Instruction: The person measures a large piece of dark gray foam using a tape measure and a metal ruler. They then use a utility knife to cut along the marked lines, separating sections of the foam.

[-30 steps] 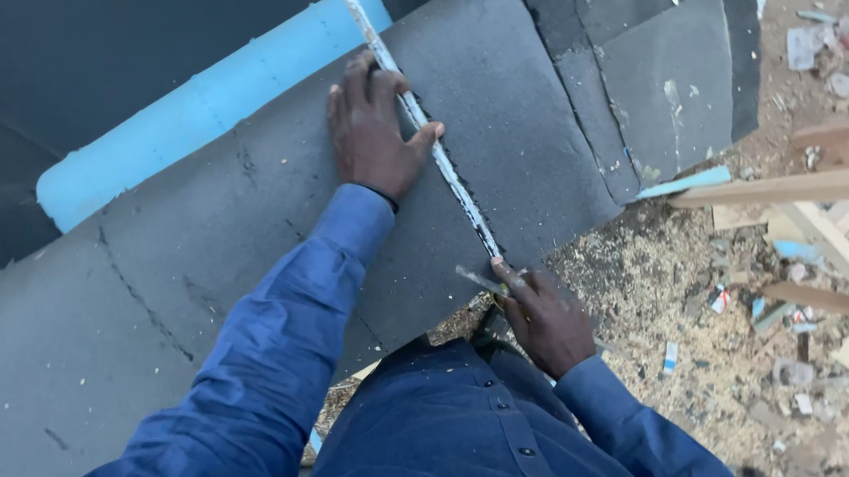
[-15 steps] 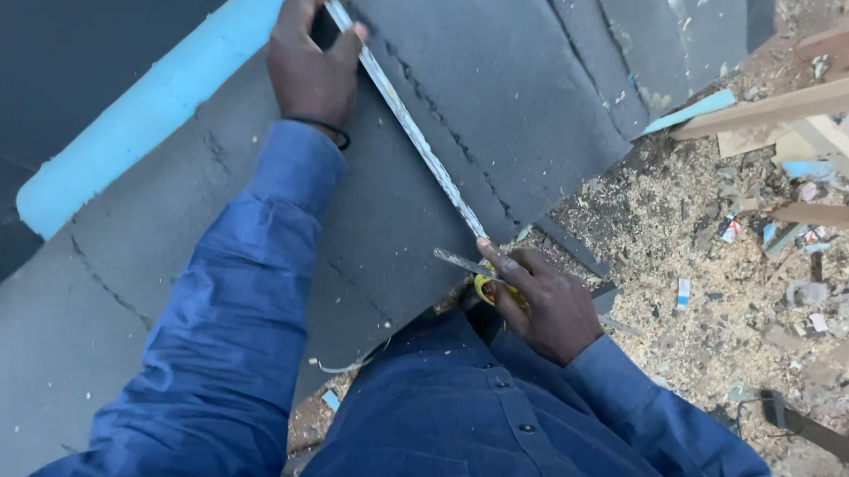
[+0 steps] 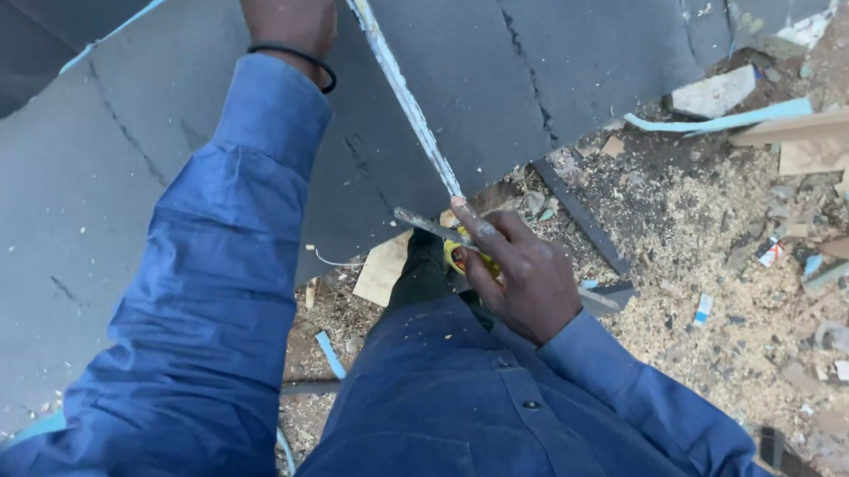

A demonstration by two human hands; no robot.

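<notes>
Looking down past a blue work shirt (image 3: 468,406), with both blue sleeves reaching away. Nearest, right hand (image 3: 518,273) curled shut around a yellow-bodied utility knife (image 3: 458,251), forefinger laid straight along the top, grey blade poking out to the left just below the near edge of the sheet. Touching that hand from above, the lower end of a long pale straightedge (image 3: 402,89), lying slantwise across a big dark grey sheet (image 3: 494,67) and running up and away to the top of the view. Below the sheet's near edge, a scrap of tan board (image 3: 383,268) on the ground, and a thin light blue strip (image 3: 328,353) beside the leg. Off to the right, sawdust (image 3: 687,220) spread thickly over the ground, mixed with small offcuts, a dark narrow strip (image 3: 584,219) and a longer light blue strip (image 3: 721,120) near a pale wooden batten (image 3: 806,126). Farther up, left arm stretched across the sheet, black band (image 3: 296,57) around the wrist. Farthest, left hand (image 3: 290,17) pressed down beside the upper part of the straightedge, cut off by the top of the view, so cannot tell how far open the fingers are.
</notes>
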